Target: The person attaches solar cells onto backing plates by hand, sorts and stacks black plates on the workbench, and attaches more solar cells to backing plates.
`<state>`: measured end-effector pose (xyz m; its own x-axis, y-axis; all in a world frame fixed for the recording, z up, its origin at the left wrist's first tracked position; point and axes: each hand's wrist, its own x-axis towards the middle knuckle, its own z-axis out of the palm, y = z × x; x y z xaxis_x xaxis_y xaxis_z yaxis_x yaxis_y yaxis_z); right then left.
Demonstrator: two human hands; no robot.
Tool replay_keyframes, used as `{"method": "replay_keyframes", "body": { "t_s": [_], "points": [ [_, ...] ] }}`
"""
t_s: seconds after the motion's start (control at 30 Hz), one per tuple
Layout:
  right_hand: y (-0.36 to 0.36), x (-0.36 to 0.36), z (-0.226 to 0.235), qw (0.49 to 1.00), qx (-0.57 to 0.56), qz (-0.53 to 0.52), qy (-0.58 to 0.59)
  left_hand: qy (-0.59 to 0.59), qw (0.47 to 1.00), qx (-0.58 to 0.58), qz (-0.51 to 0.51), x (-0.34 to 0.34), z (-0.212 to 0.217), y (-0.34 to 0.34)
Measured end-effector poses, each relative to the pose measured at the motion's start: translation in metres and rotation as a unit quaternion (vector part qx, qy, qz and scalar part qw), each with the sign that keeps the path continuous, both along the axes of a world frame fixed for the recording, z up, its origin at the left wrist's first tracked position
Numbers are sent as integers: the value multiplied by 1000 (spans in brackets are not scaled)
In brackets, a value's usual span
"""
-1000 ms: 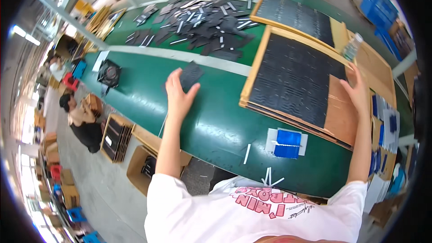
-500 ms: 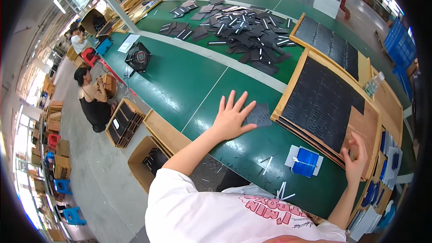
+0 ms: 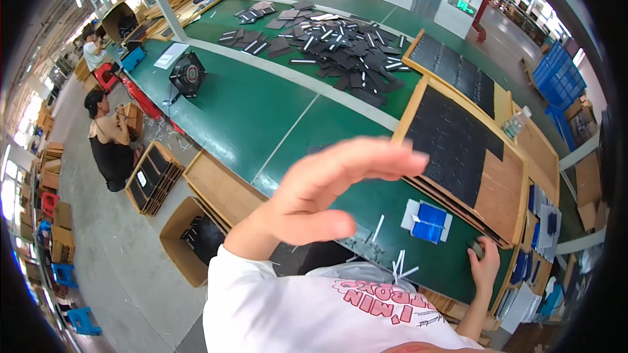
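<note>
My left hand (image 3: 327, 189) is raised over the green table (image 3: 255, 124), close to the camera. Its fingers are stretched out together, the thumb stands apart, and nothing shows in its grasp. Behind it peeks the edge of a dark flat piece (image 3: 318, 148), otherwise hidden. On the table top, beside the near corner of a wooden-framed tray (image 3: 504, 216), rests my right hand (image 3: 484, 263), fingers loosely bent and apart, holding nothing visible. Thin black pieces (image 3: 451, 137) cover most of that tray. Between my hands lies a blue stack (image 3: 429, 223) on a white sheet, with several white strips (image 3: 399, 265) nearer me.
A heap of black pieces with white strips (image 3: 353, 52) spreads across the far table. Behind the tray are another filled tray (image 3: 451, 68) and a clear bottle (image 3: 517, 121). A black fan (image 3: 188, 74) stands left. A cardboard box (image 3: 176, 248) sits below the table edge; a person (image 3: 111, 140) sits beyond.
My left hand has lifted off the dark piece on the table and come up toward the camera. My right hand has moved from over the tray down to the table beside it.
</note>
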<state>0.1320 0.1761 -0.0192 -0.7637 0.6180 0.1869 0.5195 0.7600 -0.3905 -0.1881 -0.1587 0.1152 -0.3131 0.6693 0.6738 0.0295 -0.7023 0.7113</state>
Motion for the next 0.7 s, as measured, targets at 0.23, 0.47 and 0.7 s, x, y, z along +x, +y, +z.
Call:
{"method": "replay_keyframes", "body": {
  "t_s": [0.23,0.47,0.7],
  "points": [
    [-13,19,1,996,80,27,31,46,993,74,78,44,49,-42],
    [-6,36,-4,987,83,100,98,297,927,169,154,34,140,-68],
    [-70,-43,54,947,-4,258,191,313,936,128,103,82,108,-126]
  ]
}}
